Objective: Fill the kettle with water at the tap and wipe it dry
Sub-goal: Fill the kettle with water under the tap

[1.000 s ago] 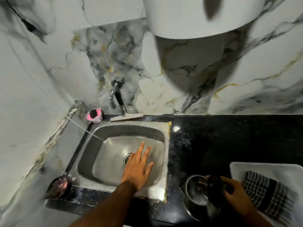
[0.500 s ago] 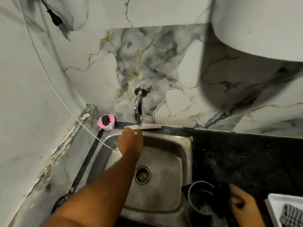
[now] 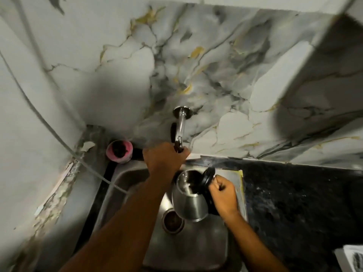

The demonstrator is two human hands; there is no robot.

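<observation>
Over one sink (image 3: 125,179), left hand (image 3: 163,160) grips one tap (image 3: 180,132); right hand (image 3: 224,195) clenches one kettle (image 3: 188,203)

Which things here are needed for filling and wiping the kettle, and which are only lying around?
Needed for the job:
- kettle, lid open, held over the sink by the right hand
- tap, with the left hand on it
- checked cloth, at the frame edge

Only lying around:
- pink container behind the sink
- thin hose running into the sink
</observation>
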